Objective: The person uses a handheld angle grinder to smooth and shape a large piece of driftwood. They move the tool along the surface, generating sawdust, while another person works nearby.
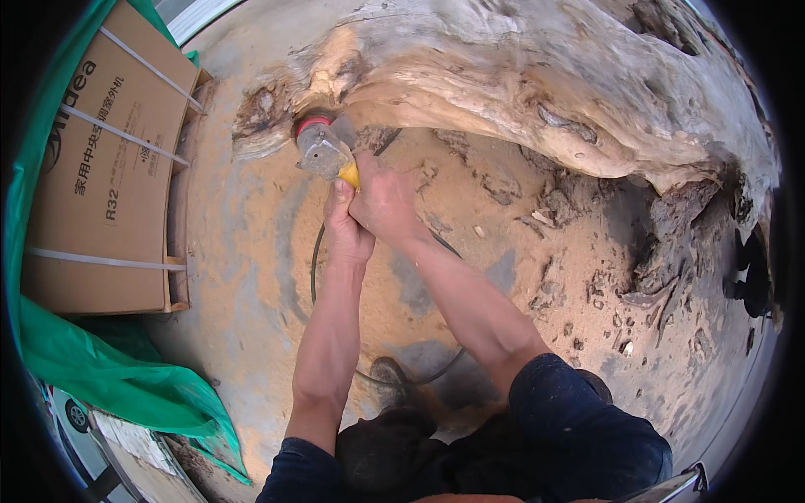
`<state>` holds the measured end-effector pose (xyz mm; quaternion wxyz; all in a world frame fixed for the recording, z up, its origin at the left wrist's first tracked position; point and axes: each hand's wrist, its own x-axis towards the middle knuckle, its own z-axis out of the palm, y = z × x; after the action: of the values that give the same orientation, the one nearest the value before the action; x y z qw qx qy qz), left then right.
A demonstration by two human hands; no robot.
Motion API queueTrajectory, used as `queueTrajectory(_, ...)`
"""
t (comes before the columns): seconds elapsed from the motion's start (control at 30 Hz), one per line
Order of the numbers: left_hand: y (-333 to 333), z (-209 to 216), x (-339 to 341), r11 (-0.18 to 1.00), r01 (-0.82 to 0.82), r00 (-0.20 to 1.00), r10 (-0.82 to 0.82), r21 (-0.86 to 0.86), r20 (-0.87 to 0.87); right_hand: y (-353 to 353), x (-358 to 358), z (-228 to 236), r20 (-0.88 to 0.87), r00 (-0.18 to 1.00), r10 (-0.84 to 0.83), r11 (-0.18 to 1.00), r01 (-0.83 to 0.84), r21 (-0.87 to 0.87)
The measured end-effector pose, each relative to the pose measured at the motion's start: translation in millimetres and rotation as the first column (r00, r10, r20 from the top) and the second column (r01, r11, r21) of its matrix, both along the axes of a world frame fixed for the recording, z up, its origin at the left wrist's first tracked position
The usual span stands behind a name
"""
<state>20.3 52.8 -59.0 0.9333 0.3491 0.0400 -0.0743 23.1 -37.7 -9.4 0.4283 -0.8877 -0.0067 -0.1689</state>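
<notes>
Grinder (320, 152) at the log (503, 80), fingers of my left hand (346, 225) and right hand (386, 198) wrapped around it, I'm apparently sanding, with steady pressure likely needed next.

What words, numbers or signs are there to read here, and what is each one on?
Brown carton: large dark print with letters, characters and a number, which I won't copy out.
Same carton: small dark marks, too small to read.
Yellow-and-grey power tool: no text I can read.
Big weathered log: no writing visible.
</notes>
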Motion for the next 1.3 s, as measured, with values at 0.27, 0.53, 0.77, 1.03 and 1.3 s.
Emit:
queueTrajectory(0.27,-31.2,19.3,6.8,0.991,0.122,0.988,-0.126,0.056,0.088,-30.1,0.3,3.9,0.034,0.992,-0.118,0.993,0.117,0.021)
queueTrajectory(0.53,-50.3,22.7,-3.3,0.975,0.175,0.967,-0.197,0.14,0.162,-49.0,-11.6,-5.6,0.087,0.976,-0.201,0.978,0.195,0.075)
queueTrajectory(0.77,-30.4,15.2,5.8,0.992,0.102,0.992,-0.107,0.069,0.073,-29.4,0.8,2.0,0.05,0.991,-0.124,0.992,0.125,-0.018)
queueTrajectory(1.03,-6.9,16.9,5.1,0.999,0.046,0.998,-0.047,0.014,0.043,-7.1,6.7,7.8,0.0,1.0,-0.014,1.0,0.014,-0.018)
queueTrajectory(1.3,-25.8,11.5,-0.9,0.993,0.111,0.992,-0.113,0.042,0.056,-23.5,-5.5,-10.4,0.011,0.992,-0.127,0.992,0.127,0.025)
